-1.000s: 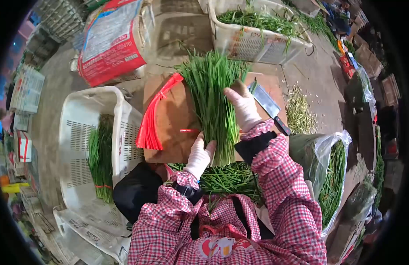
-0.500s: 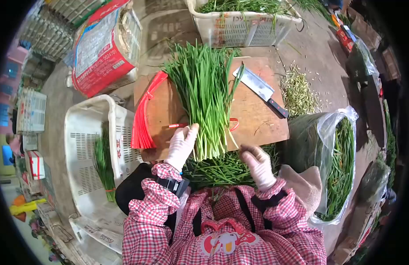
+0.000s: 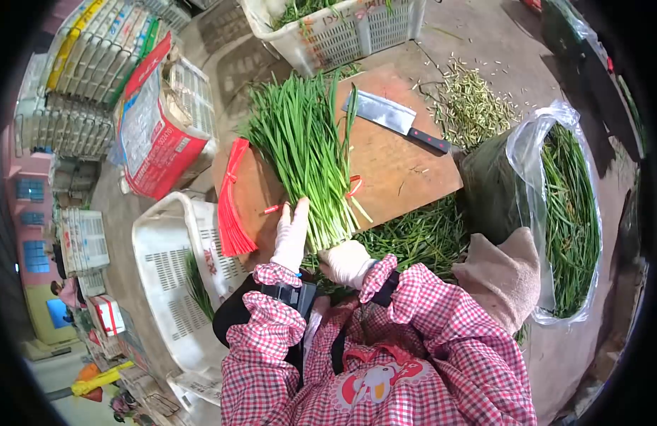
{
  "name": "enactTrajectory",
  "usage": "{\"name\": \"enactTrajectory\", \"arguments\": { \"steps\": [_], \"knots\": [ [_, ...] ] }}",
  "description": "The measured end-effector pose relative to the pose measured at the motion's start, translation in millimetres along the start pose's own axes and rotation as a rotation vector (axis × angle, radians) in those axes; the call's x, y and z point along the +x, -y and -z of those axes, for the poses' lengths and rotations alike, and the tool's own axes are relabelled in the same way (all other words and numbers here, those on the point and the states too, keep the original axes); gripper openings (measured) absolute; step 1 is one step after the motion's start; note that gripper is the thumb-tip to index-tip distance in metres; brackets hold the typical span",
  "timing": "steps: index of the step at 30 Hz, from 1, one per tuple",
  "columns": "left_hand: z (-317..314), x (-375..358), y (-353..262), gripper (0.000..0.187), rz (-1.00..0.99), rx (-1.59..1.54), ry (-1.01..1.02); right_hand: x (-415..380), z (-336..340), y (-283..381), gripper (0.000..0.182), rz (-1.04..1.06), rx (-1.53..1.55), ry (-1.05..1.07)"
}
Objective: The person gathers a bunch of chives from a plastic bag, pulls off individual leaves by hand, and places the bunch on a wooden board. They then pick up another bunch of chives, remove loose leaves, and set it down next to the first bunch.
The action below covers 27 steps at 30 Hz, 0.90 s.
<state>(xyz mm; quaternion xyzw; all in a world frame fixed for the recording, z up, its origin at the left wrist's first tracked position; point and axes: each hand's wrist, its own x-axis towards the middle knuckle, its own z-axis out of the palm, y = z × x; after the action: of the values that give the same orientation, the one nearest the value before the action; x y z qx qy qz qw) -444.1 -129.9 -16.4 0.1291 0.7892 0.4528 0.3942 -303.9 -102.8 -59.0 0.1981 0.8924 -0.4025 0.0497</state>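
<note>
Concrete floor fills the view, with a wooden cutting board [image 3: 399, 167] lying on it in front of me. On the board sits a bundle of green chives [image 3: 300, 149], its leafy tips fanning away from me and its pale cut ends at the near edge. My left hand [image 3: 291, 236], in a white glove, lies flat with straight fingers against the left side of the bundle's base, pressing on it rather than closing around it. My right hand [image 3: 348, 261], also gloved, is curled at the cut ends, touching them; I cannot tell whether it actually grips the stalks. A red tie [image 3: 353, 188] lies under the bundle near its base. A cleaver [image 3: 394, 118] rests on the far part of the board, just right of the leaves. A sheaf of red ties [image 3: 232, 202] lies on the board's left edge, beside a white plastic crate [image 3: 161, 263]. More loose chives [image 3: 421, 234] lie just below the board's near edge.
</note>
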Motion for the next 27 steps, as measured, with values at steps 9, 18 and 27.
{"name": "enactTrajectory", "arguments": {
  "steps": [9, 18, 27],
  "knots": [
    [-13, 18, 20, 0.075, -0.031, 0.260, -0.117, 0, 12, 9, 0.027, 0.045, 0.043, 0.006],
    [-18, 13, 26, 0.082, -0.031, -0.044, -0.090, -73, 62, -22, 0.024, -0.146, 0.437, -0.485],
    [-37, 3, 22, 0.084, -0.106, 0.366, -0.303, -2, 103, -51, 0.062, -0.129, -0.022, -0.722]
  ]
}}
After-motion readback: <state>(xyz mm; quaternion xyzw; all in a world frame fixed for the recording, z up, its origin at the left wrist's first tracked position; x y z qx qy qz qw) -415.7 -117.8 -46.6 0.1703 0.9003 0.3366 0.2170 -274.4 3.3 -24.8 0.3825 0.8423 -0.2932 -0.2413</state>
